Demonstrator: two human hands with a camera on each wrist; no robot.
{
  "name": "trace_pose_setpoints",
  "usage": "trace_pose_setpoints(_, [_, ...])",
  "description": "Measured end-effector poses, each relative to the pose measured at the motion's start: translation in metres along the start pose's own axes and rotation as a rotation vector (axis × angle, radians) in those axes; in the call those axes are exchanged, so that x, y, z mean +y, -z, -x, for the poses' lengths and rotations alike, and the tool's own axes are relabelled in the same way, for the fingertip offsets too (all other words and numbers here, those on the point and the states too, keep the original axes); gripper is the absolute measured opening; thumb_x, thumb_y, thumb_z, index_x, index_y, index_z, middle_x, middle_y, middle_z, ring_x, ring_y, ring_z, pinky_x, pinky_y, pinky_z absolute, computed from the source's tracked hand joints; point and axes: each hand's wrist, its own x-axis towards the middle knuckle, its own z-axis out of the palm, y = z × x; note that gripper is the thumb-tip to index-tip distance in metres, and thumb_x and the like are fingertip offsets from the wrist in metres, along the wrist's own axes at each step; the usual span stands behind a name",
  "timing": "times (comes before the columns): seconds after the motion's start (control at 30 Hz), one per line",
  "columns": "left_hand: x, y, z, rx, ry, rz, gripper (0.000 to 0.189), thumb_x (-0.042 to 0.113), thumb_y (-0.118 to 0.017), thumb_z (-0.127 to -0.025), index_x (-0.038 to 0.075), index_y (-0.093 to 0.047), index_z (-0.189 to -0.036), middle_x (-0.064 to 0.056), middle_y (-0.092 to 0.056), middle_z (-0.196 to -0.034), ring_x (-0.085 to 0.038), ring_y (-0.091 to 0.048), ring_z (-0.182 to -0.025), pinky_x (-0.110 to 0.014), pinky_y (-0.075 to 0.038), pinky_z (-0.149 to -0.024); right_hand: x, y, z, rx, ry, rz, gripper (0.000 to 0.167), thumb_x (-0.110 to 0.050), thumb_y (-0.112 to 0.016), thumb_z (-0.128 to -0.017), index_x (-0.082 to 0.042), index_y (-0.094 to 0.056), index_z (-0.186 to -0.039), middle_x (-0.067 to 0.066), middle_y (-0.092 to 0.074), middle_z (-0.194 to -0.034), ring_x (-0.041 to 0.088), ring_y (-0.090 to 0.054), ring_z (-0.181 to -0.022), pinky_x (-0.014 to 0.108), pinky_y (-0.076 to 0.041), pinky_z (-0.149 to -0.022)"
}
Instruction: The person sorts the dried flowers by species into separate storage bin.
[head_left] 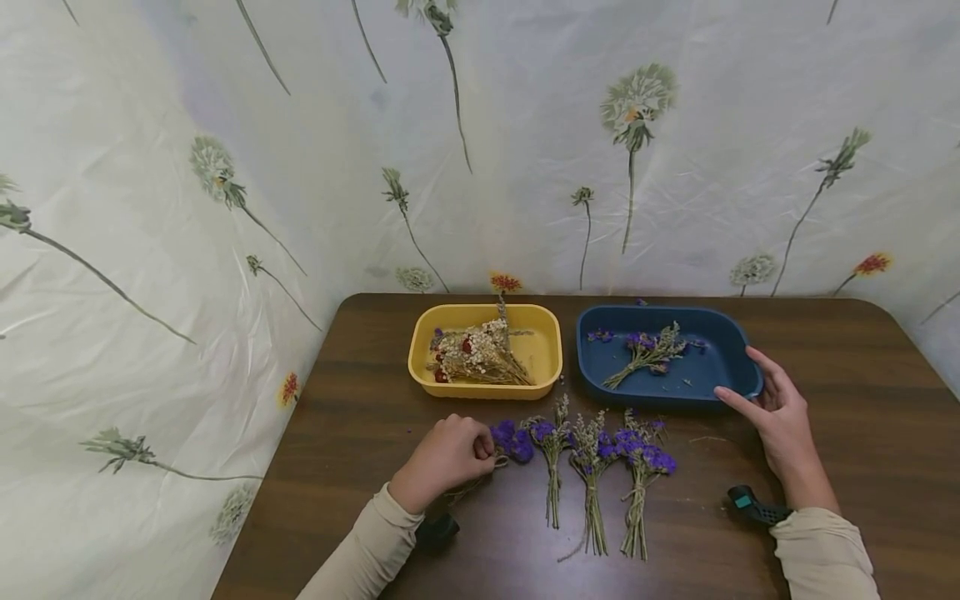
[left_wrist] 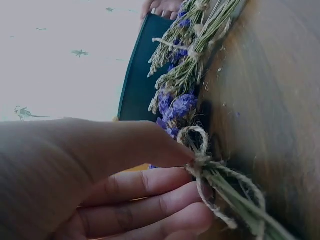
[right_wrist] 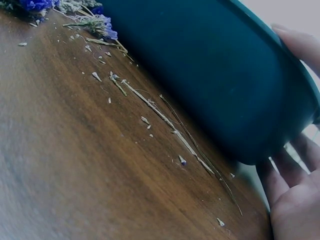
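Fingers of the left hand (head_left: 452, 454) are pinched on one bunch (head_left: 512, 442); the blue tray (head_left: 712, 362) is gripped by the widely spread right hand (head_left: 783, 425). Three bunches (head_left: 590, 463) are laid between.

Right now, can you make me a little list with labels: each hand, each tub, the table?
Left hand: pinches a tied purple bunch
Right hand: grips the blue tub at its right end
Blue tub: a bunch, loose purple bits
Yellow tub: white flowers, a few red ones
Table: three more purple bunches side by side, stray bits
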Motion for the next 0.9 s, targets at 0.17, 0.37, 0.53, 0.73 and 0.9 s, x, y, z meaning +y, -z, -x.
trace_pose_setpoints(0.17, [-0.002, 0.003, 0.0, -0.029, 0.008, 0.012, 0.011, 0.019, -0.086, -0.082, 0.013, -0.078, -0.086, 0.004, -0.074, -0.08, -0.001, -0.064, -0.07, -0.021, -0.055, -0.069, 0.0, 0.0, 0.0, -0.001, 0.002, -0.005, 0.078, 0.002, -0.069, -0.096, -0.022, -0.035, -0.162, -0.006, -0.03, -0.17, -0.005, -0.043, -0.137, -0.001, -0.042, -0.092])
trace_pose_setpoints(0.37, [-0.005, 0.003, -0.002, -0.04, -0.02, 0.039, 0.008, 0.007, -0.082, -0.081, 0.009, -0.078, -0.088, 0.0, -0.076, -0.083, -0.003, -0.066, -0.072, -0.02, -0.055, -0.07, 0.0, 0.0, 0.0, 0.005, -0.004, 0.01, 0.078, 0.0, -0.07, -0.096, -0.022, -0.035, -0.162, -0.006, -0.029, -0.171, -0.004, -0.041, -0.138, -0.002, -0.041, -0.095])
trace_pose_setpoints(0.53, [-0.008, 0.003, -0.003, -0.034, -0.005, 0.079, 0.009, 0.003, -0.079, -0.08, 0.009, -0.077, -0.086, -0.001, -0.074, -0.08, 0.0, -0.06, -0.067, -0.017, -0.051, -0.065, 0.002, 0.0, 0.0, 0.003, -0.005, 0.004, 0.078, 0.0, -0.07, -0.096, -0.022, -0.035, -0.162, -0.006, -0.029, -0.171, -0.004, -0.041, -0.138, -0.002, -0.041, -0.094])
trace_pose_setpoints(0.73, [-0.008, 0.009, -0.002, -0.024, 0.011, 0.143, 0.009, 0.001, -0.078, -0.08, 0.009, -0.076, -0.084, -0.001, -0.073, -0.077, 0.0, -0.057, -0.064, -0.017, -0.05, -0.061, 0.001, 0.0, 0.0, 0.001, 0.008, 0.01, 0.078, 0.001, -0.07, -0.096, -0.021, -0.035, -0.162, -0.006, -0.031, -0.17, -0.003, -0.042, -0.138, -0.001, -0.042, -0.093])
trace_pose_setpoints(0.9, [-0.008, 0.015, -0.001, -0.033, 0.018, 0.181, 0.009, 0.002, -0.076, -0.08, 0.009, -0.075, -0.086, 0.002, -0.072, -0.078, -0.001, -0.059, -0.063, -0.018, -0.052, -0.061, 0.001, 0.0, -0.001, -0.002, 0.014, -0.003, 0.079, 0.003, -0.069, -0.095, -0.021, -0.035, -0.162, -0.006, -0.032, -0.17, -0.003, -0.042, -0.139, -0.001, -0.041, -0.093])
